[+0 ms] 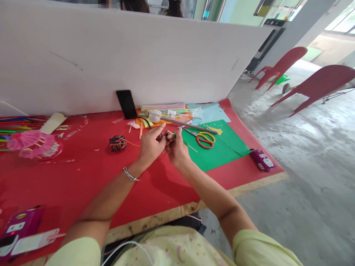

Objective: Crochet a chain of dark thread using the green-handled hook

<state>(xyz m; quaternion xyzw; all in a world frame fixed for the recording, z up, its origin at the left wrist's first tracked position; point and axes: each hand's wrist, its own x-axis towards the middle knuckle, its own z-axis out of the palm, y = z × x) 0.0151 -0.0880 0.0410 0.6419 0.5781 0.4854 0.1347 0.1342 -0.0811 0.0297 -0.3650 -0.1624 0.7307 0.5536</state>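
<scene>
Both hands meet over the red-covered table. My left hand [151, 146] is closed, its fingertips pinching a small piece of dark multicoloured yarn work [163, 136]. Close against it, my right hand [179, 152] grips a thin green-handled tool that looks like a crochet hook [186, 142]; its tip is too small to make out. To the left lies a ball of multicoloured yarn [118, 143], with an orange strand running toward my hands. Just beyond my right hand are scissors [205, 139] with yellow and red handles, and a grey stick with a white round head [155, 116].
A black phone [127, 104] leans on the white partition [138, 59]. Green paper [227, 147] lies to the right, near a purple pack [263, 160]. Coloured sticks and a pink paper craft [33, 144] are at left. Red chairs [324, 85] stand on the floor beyond.
</scene>
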